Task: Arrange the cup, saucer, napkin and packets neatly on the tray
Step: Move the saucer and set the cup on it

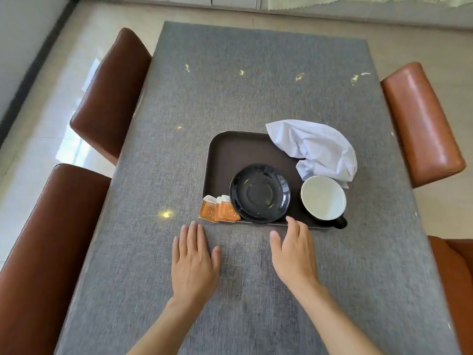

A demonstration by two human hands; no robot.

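**Two open hands in front of a messy tray**

Both of my arms come in from the bottom edge, and they are the closest things I see. My left hand (193,262) lies flat on the grey surface (230,85) with its fingers spread. Its grip is wide and holds nothing. My right hand (294,254) is open too and holds nothing. Its fingertips (290,220) sit right at the near rim of the tray, but I cannot tell if they touch it.

The dark brown tray (230,155) sits a little right of the middle of the surface. The black saucer (260,193) lies flat on it, close to the near edge. Two orange packets (218,209) sit at the near left corner, just beside the saucer. They hang over the rim onto the surface, and one lies partly on the other.

The cup (323,197) stands upright at the near right corner. It is white inside and looks empty, and its dark handle pokes out over the rim. The white napkin (317,147) is all crumpled. It lies over the far right corner, half on the tray and half off, and it touches the cup.

Brown chairs (110,93) stand on both sides of the surface.
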